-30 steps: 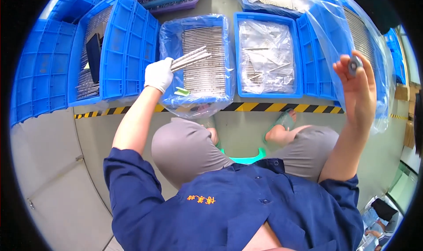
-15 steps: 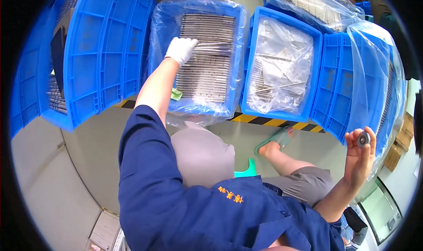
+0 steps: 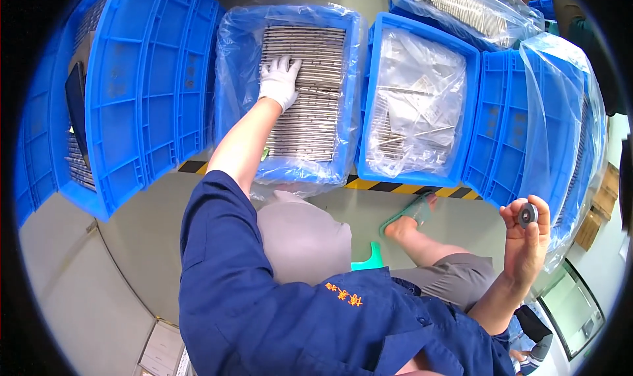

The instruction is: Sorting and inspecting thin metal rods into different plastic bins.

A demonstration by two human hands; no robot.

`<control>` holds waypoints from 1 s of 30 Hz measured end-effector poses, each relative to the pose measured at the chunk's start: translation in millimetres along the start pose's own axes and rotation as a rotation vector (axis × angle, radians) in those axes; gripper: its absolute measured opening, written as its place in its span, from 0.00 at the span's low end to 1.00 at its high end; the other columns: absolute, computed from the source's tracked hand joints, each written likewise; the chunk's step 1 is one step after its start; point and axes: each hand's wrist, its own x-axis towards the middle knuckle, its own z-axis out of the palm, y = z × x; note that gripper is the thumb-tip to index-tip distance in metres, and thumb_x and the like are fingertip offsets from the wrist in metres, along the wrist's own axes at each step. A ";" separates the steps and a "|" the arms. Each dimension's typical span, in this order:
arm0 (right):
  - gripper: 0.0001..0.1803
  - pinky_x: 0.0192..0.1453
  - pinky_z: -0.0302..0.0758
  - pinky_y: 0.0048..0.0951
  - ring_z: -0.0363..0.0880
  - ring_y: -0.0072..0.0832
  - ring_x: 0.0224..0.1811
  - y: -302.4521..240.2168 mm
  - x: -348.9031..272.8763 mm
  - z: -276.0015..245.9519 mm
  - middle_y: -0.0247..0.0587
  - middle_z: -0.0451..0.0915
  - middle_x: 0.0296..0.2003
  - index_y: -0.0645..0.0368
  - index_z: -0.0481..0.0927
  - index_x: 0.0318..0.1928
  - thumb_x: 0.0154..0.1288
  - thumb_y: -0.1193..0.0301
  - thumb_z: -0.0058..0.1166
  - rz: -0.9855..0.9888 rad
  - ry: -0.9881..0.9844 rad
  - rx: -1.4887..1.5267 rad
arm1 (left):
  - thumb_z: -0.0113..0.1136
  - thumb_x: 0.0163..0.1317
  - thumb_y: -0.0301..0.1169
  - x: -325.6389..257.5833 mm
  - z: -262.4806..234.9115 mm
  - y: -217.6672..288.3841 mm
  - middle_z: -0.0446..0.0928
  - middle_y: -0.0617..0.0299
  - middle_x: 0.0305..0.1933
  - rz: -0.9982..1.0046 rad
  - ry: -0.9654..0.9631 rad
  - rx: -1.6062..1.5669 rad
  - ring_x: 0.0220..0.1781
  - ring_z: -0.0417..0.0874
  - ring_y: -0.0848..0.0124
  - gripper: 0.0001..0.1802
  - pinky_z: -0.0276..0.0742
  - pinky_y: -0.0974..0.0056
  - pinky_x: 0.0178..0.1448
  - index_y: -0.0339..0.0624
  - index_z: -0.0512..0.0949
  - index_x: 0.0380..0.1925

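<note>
My left hand [image 3: 279, 84], in a white glove, lies on a row of thin metal rods [image 3: 303, 135] with its fingers spread. The rods are stacked side by side in a blue crate [image 3: 357, 79] lined with clear plastic. Away to the right, my bare right hand [image 3: 525, 250] is raised and pinches a small grey metal ring [image 3: 523, 218] between thumb and fingers. A dark round hole shows in the ring's middle. A scrap of green [image 3: 265, 154] sits at the left edge of the rods.
Right of the rods stands a second blue crate [image 3: 473, 112] holding plastic film and several loose rods. Tipped blue crates [image 3: 119, 105] rise at the left, more [image 3: 498, 122] at the right. Striped floor tape [image 3: 382, 186] runs along the crates' near side. A green stool [image 3: 372, 257] shows beneath me.
My left hand was closed on a few tilted rods; it has let go and now rests spread on the row. My right hand, still holding the ring, has shifted slightly left and down.
</note>
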 end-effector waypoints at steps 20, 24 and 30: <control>0.23 0.52 0.68 0.33 0.72 0.32 0.43 5.5 -2.6 10.9 0.46 0.72 0.41 0.63 0.66 0.50 0.55 0.67 0.55 0.023 -0.011 -0.070 | 0.46 0.51 0.30 -25.5 26.7 1.3 0.72 0.61 0.35 0.150 0.136 -0.119 0.40 0.74 0.64 0.10 0.68 0.59 0.40 0.53 0.76 0.32; 0.23 0.51 0.69 0.33 0.72 0.32 0.43 8.0 -3.1 16.3 0.46 0.72 0.41 0.63 0.66 0.50 0.55 0.68 0.54 0.022 -0.014 -0.074 | 0.47 0.50 0.31 -30.6 30.4 0.8 0.71 0.60 0.29 0.185 0.129 -0.062 0.35 0.75 0.65 0.07 0.70 0.59 0.35 0.52 0.76 0.26; 0.18 0.49 0.70 0.31 0.73 0.30 0.42 -0.3 -4.4 19.2 0.44 0.74 0.38 0.65 0.68 0.46 0.54 0.74 0.52 0.007 0.058 -0.109 | 0.48 0.51 0.30 -8.8 11.2 17.9 0.74 0.49 0.32 0.209 0.200 -0.200 0.33 0.76 0.55 0.08 0.72 0.55 0.37 0.43 0.76 0.27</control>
